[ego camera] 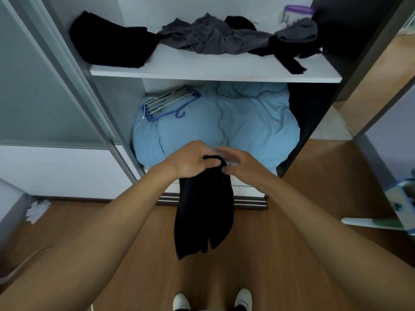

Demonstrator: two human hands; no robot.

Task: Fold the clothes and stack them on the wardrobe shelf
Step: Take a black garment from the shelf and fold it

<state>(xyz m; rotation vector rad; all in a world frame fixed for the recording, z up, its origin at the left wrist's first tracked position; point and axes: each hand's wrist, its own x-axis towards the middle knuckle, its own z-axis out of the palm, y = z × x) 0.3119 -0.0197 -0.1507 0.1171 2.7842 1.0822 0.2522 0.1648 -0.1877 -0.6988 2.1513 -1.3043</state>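
A black garment [203, 212] hangs down in front of the wardrobe, folded lengthwise. My left hand [193, 159] grips its top edge with curled fingers. My right hand [235, 162] pinches the same edge between thumb and finger, its other fingers spread. On the white wardrobe shelf [215, 68] above lie a folded black pile [112, 41] at the left, a crumpled grey garment [213, 35] in the middle and loose black pieces [285, 55] at the right.
A light blue duvet [224, 122] fills the compartment below, with a blue hanger rack [168, 102] on it. A grey sliding door [51, 86] stands at the left. Wooden floor [280, 254] lies underfoot, my white shoes [182, 301] at the bottom.
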